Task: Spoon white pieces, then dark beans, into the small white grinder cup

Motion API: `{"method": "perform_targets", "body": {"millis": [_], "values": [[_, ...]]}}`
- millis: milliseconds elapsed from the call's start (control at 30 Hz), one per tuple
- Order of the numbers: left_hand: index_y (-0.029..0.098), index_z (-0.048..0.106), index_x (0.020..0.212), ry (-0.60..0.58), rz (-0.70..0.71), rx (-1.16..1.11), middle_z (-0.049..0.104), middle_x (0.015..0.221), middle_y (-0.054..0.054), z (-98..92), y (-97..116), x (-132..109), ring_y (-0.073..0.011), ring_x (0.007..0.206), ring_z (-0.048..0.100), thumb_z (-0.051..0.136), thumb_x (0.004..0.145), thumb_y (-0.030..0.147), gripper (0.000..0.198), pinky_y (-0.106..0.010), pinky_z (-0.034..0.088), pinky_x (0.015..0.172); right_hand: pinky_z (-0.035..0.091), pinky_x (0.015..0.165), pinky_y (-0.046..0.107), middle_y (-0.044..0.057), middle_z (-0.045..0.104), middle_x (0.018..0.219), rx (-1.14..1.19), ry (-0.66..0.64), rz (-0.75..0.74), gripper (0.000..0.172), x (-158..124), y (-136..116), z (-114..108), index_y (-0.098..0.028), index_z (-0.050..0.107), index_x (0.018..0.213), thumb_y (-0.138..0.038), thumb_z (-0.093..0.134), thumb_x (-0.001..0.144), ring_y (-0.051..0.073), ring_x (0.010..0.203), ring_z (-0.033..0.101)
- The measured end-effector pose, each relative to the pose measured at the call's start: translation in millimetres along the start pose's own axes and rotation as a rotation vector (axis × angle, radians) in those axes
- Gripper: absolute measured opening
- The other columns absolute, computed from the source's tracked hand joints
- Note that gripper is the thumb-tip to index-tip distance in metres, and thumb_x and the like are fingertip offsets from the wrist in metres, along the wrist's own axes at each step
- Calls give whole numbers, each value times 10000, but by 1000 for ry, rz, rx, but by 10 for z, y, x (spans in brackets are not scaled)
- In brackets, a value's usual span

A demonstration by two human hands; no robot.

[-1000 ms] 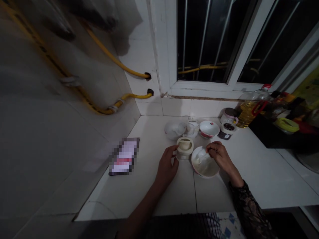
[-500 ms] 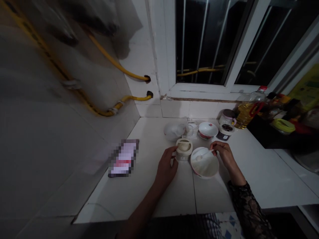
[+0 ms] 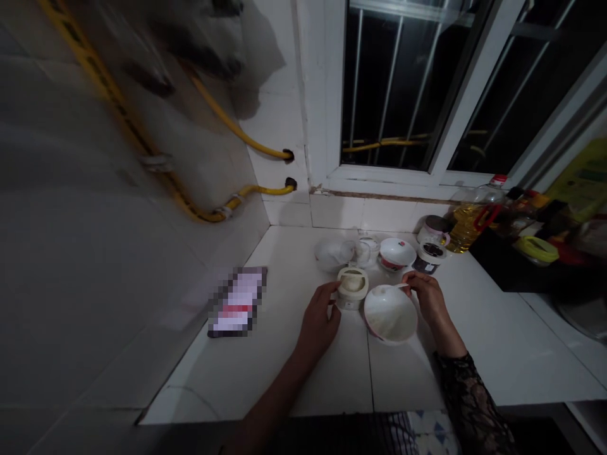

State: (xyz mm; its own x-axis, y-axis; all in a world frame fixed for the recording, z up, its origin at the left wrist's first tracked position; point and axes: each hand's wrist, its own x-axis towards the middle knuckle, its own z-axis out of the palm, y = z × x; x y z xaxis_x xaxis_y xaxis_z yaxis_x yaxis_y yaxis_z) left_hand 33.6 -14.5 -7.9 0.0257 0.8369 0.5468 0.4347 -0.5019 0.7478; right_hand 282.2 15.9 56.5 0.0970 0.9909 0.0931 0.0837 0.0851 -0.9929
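My left hand (image 3: 318, 319) curls around the side of a small cream jar (image 3: 351, 287) that stands open on the white counter. Just right of the jar sits a white bowl (image 3: 390, 313) with pale contents. My right hand (image 3: 427, 296) is at the bowl's far right rim, fingers pinched on a thin white spoon (image 3: 401, 286) that reaches over the rim.
Behind the jar stand a clear glass bowl (image 3: 334, 253), a small cup (image 3: 367, 246), a white bowl with red print (image 3: 397, 252) and two small pots (image 3: 431, 249). An oil bottle (image 3: 472, 218) and other bottles crowd the right. A phone (image 3: 237, 301) lies at left by the tiled wall.
My right hand has drawn the spoon from the middle of the bowl up to its far rim. The left hand stays on the jar. The view has shifted slightly.
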Motion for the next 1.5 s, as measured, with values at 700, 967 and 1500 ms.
{"method": "perform_targets", "body": {"millis": [700,967,1500], "values": [[222,523,1234,-19,-18,-11,583,1169,-78,-14,13,-3,-186,1050,607,442,748,47,523,-338,585,836,444,718,332,2,603,630,-336,111,-505,183,-197,-102,12,-239,645,750,-275,517,875,207,712,589],[228,534,1234,-20,-13,-8,593,1170,-75,-18,13,-4,-187,1043,614,446,737,37,540,-332,588,822,424,767,358,42,669,704,-658,-207,-470,196,-173,-38,-62,-227,685,813,-205,492,842,232,801,577],[229,537,1237,-36,-14,4,596,1196,-77,-45,16,3,-190,1051,617,452,738,37,542,-329,591,822,385,861,371,9,614,579,-569,-410,-348,213,-221,-87,54,-236,631,683,-132,462,761,226,828,563]]}}
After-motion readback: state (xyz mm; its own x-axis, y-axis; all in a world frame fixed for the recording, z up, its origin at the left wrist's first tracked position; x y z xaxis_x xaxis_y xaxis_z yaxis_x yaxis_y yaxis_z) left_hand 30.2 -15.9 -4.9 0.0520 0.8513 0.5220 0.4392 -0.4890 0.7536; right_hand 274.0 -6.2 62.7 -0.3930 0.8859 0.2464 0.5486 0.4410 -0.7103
